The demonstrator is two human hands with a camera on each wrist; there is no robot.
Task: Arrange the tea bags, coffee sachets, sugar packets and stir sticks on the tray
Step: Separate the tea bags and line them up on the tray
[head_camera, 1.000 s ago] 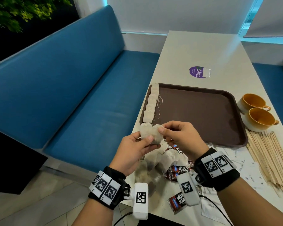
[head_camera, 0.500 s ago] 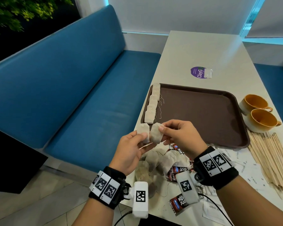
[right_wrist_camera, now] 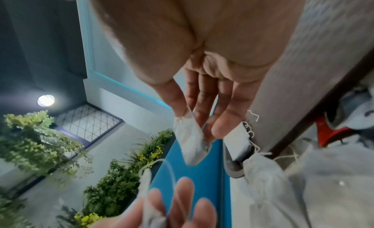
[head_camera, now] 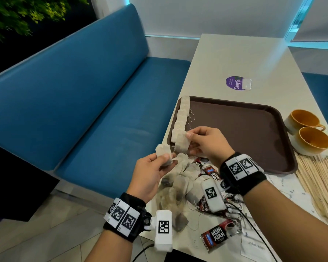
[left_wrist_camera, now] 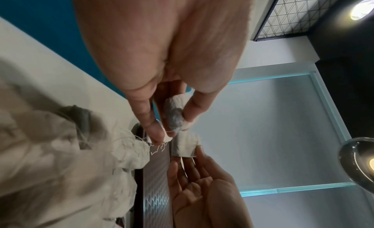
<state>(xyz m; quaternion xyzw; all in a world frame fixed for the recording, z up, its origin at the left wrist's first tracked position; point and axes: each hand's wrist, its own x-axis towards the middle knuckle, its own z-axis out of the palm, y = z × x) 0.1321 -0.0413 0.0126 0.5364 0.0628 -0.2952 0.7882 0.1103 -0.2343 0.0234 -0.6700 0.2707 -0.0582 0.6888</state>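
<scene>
My left hand [head_camera: 159, 163] pinches one tea bag [head_camera: 163, 152] between thumb and fingers, just off the table's left edge; the left wrist view shows that tea bag [left_wrist_camera: 175, 116] in the pinch. My right hand [head_camera: 197, 140] pinches a second tea bag [head_camera: 182, 143] by its top, held over the near left corner of the brown tray [head_camera: 244, 125]; the bag [right_wrist_camera: 190, 145] hangs from thumb and forefinger. A row of tea bags [head_camera: 182, 118] lies along the tray's left rim. A pile of tea bags [head_camera: 180, 186] and red coffee sachets [head_camera: 215, 236] lies below my hands.
Two orange cups [head_camera: 311, 135] stand right of the tray. Wooden stir sticks [head_camera: 318, 186] lie at the right, white sugar packets [head_camera: 288, 191] beside them. A purple sticker [head_camera: 235, 83] is beyond the tray. A blue bench [head_camera: 83, 103] runs along the left.
The two tea bags were held together a second ago; now they are apart. My right hand has carried its bag up toward the tray's row, and my left hand has stayed low.
</scene>
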